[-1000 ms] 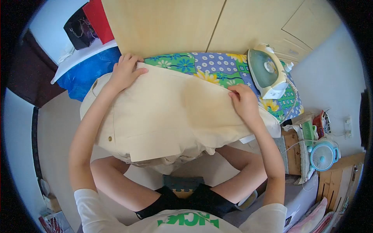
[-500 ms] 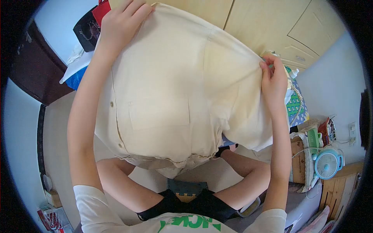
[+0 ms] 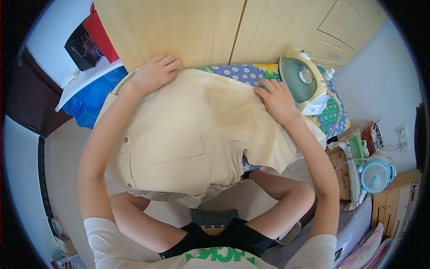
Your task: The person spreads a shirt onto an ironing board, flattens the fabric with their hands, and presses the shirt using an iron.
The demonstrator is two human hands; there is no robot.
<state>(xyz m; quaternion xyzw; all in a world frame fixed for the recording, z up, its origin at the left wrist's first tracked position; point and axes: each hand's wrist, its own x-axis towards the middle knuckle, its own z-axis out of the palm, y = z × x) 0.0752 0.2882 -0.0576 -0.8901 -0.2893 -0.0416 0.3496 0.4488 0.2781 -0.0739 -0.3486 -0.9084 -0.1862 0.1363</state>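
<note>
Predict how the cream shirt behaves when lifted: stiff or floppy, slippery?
Probably floppy: the cream shirt bunches in soft folds along its near edge. Likely not slippery, as its surface looks matte. The sleeve may swing, since its near corner droops.

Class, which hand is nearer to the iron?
Right. The right hand is just left of the iron, on the shirt; the left hand is much farther left.

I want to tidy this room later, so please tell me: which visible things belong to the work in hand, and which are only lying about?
Likely part of the work:
- cream garment, under the left hand and right hand
- patterned cloth, beneath it
- iron, on the cloth

Apparently just lying about:
- blue fan
- red bag
- black bag
</note>
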